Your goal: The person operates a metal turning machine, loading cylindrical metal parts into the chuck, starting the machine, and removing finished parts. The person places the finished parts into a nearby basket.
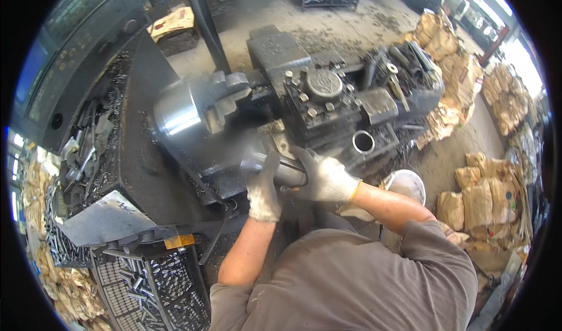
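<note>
My left hand (263, 191), in a dirty white glove, is closed on the near left side of a short metal cylinder (290, 174). My right hand (328, 177), gloved too, wraps the cylinder's right side, its fingertips dark with grime. The far end of the cylinder is blurred. Just beyond my hands is a lathe: its shiny chuck (180, 110) with stepped jaws (227, 100) is to the left, and the bolted tool post (324, 85) to the right. A metal tube (363, 142) stands on end on the lathe, right of my right hand.
A black crate (153, 278) of metal tubes stands at lower left. Oily rags and tools lie on the ledge (88, 146) left of the chuck. Loose tools (393, 79) sit on the lathe's right end. A white bucket (407, 184) and paper sacks (489, 205) are at right.
</note>
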A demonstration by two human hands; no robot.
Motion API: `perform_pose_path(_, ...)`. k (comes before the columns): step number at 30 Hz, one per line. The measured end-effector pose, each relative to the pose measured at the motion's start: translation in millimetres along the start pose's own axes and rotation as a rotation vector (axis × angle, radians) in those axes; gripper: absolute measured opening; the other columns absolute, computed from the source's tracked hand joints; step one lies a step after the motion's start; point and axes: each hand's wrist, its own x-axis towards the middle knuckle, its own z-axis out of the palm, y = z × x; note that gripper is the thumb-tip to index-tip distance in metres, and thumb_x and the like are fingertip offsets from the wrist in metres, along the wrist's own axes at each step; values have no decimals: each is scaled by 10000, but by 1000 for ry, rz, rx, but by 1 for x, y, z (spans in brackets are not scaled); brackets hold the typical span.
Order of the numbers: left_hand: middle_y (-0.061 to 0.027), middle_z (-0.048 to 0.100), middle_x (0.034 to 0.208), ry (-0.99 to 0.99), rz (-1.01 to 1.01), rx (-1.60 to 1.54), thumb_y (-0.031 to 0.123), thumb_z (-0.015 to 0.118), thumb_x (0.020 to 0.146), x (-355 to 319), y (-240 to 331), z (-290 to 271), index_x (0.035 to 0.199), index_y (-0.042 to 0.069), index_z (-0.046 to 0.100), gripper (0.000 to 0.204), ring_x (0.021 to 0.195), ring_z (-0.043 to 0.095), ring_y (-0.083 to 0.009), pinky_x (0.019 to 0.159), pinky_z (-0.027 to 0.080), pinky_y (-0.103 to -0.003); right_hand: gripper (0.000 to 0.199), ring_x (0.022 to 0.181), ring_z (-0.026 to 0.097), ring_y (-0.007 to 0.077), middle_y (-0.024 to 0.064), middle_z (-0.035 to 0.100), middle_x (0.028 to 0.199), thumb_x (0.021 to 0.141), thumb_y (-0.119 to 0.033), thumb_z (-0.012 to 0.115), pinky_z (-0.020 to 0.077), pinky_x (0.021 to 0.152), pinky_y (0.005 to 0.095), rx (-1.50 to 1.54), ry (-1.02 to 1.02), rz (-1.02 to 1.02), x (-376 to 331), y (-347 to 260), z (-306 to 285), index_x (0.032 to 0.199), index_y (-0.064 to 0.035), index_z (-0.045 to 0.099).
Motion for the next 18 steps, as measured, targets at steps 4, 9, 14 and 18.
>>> perform_pose_path(4,-113,696,1297,69,-11,148,252,770,1004,26,-50,-28,1396,-2,604,495,1149,694,-285,1057,557,-455,924,950,784,397,309,769,1079,770,-505,877,625,846,467,294,-22,84,-15,90,97,1408,93,577)
perform_pose_path(9,-152,680,1329,-69,-182,-208,334,675,1053,49,-68,-79,1339,59,628,400,1239,662,-310,1099,534,-528,504,720,768,275,193,773,807,826,-403,843,598,669,435,356,-205,335,-26,93,59,1039,47,766)
perform_pose_path(14,-179,727,1254,54,-218,-308,364,612,1059,34,-51,-73,1283,23,651,410,1168,719,-348,999,600,-543,455,713,724,168,89,775,881,715,-180,893,606,678,340,65,-213,256,-208,248,5,1130,-30,781)
perform_pose_path(18,-181,774,1082,-150,-281,-354,475,553,1078,44,-53,-97,1218,-13,695,527,949,773,-388,886,634,-531,415,718,756,195,92,758,779,764,-245,883,627,677,337,338,-295,1311,-255,296,-3,1082,-1,778)
